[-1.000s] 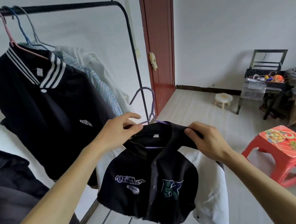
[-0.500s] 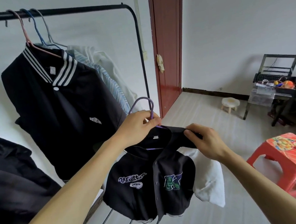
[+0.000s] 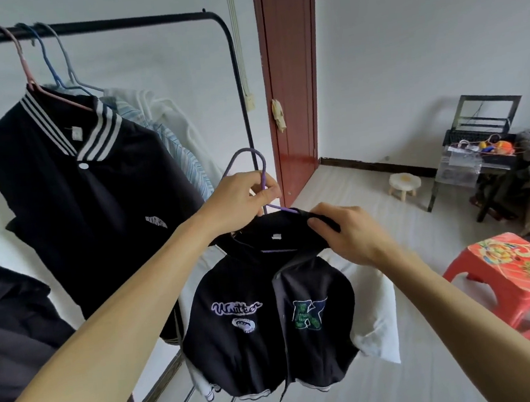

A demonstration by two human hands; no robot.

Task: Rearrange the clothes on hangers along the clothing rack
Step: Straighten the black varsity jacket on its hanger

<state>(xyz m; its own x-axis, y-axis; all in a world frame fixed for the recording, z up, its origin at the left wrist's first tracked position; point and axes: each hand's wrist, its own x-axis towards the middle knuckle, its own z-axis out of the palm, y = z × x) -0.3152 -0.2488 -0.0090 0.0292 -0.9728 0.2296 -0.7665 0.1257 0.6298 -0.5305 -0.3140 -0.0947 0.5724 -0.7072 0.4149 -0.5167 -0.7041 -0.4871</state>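
A small black varsity jacket (image 3: 270, 324) with white sleeves hangs on a purple hanger (image 3: 255, 166) in front of me, below the rack's bar. My left hand (image 3: 240, 200) grips the hanger's neck just under the hook. My right hand (image 3: 349, 234) pinches the jacket's right shoulder. The black clothing rack (image 3: 127, 22) runs across the top left. On it hang a large black jacket with a striped collar (image 3: 87, 203), a blue striped shirt (image 3: 184, 157) and a white garment (image 3: 179, 118), each on its own hanger.
Dark clothing (image 3: 12, 332) fills the lower left. A red door frame (image 3: 291, 77) stands behind the rack's right post. A red plastic stool (image 3: 520, 278) sits at the right, a small white stool (image 3: 404, 183) farther back, and a cluttered table (image 3: 488, 157) by the far wall.
My left hand shifted from the jacket's collar up to the hanger's neck. The small jacket has been raised and hangs straighter. My right hand stays on the shoulder.
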